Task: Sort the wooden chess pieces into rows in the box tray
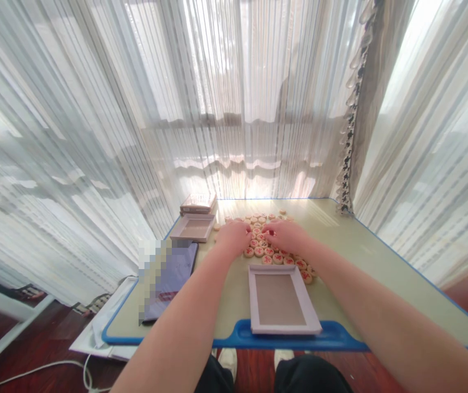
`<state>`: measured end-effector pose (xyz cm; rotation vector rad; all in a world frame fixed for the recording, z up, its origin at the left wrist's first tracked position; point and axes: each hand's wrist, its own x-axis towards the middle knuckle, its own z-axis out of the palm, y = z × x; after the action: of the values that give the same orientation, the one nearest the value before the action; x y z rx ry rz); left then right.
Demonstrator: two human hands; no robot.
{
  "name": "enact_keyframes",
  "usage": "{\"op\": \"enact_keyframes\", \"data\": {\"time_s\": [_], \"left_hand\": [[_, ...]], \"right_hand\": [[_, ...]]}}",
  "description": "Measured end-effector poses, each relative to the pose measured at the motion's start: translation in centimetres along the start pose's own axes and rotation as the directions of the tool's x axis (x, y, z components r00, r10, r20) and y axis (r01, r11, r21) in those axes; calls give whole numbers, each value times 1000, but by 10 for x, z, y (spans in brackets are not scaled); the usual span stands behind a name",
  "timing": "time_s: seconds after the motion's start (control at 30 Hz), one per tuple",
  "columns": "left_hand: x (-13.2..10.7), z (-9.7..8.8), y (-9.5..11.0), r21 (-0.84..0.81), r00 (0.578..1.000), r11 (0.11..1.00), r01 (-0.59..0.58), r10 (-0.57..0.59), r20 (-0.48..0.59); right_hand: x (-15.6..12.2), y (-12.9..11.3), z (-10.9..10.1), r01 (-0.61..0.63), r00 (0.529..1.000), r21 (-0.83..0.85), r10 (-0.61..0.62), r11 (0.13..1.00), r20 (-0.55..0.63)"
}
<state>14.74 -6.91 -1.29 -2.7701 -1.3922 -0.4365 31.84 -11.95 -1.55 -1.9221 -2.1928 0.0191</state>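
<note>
A spread of round wooden Chinese chess pieces (pixel 259 251), many marked with red characters, lies on the pale table. My left hand (pixel 236 238) reaches in at the left side of the spread, its fingers curled down among the pieces. Opposite it, my right hand (pixel 286 236) is bent inward with thumb and fingers close together over the pieces. Whatever sits between the fingertips of either hand is too small to make out. Between the hands and the near edge lies a shallow white open box (pixel 281 304) with a grey-brown inside.
At the table's (pixel 352 267) left are a second shallow box (pixel 193 227), a stacked boxed set (pixel 198 202) behind it, and a tablet (pixel 177 278), partly pixelated. A lone piece (pixel 282 212) lies at the back. Sheer curtains (pixel 234 98) hang behind the blue-rimmed table.
</note>
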Motion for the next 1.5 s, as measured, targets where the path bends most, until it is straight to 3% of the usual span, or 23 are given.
{"op": "enact_keyframes", "data": {"time_s": [0.13, 0.27, 0.37, 0.57, 0.8, 1.3, 1.5], "left_hand": [[1, -1, 2, 24, 1000, 999, -29, 28, 7], [2, 0, 9, -1, 985, 990, -144, 143, 93], [2, 0, 13, 4, 982, 989, -149, 147, 118], [2, 5, 9, 1, 987, 991, -134, 133, 84], [7, 16, 1, 70, 965, 964, -257, 252, 73], [1, 9, 7, 61, 978, 976, -208, 208, 10], [3, 12, 5, 59, 975, 973, -221, 219, 48]], "right_hand": [[1, -1, 3, -59, 998, -15, 58, 998, -18], [2, 5, 3, -69, 994, 11, 69, 998, -85], [3, 9, 3, -72, 993, 20, 74, 997, -94], [3, 8, 9, 88, 996, 12, -88, 996, -4], [3, 9, 13, 104, 995, -10, -104, 995, 3], [4, 10, 11, 88, 996, 28, -88, 996, -5], [5, 11, 12, 90, 996, 34, -89, 995, -11]]}}
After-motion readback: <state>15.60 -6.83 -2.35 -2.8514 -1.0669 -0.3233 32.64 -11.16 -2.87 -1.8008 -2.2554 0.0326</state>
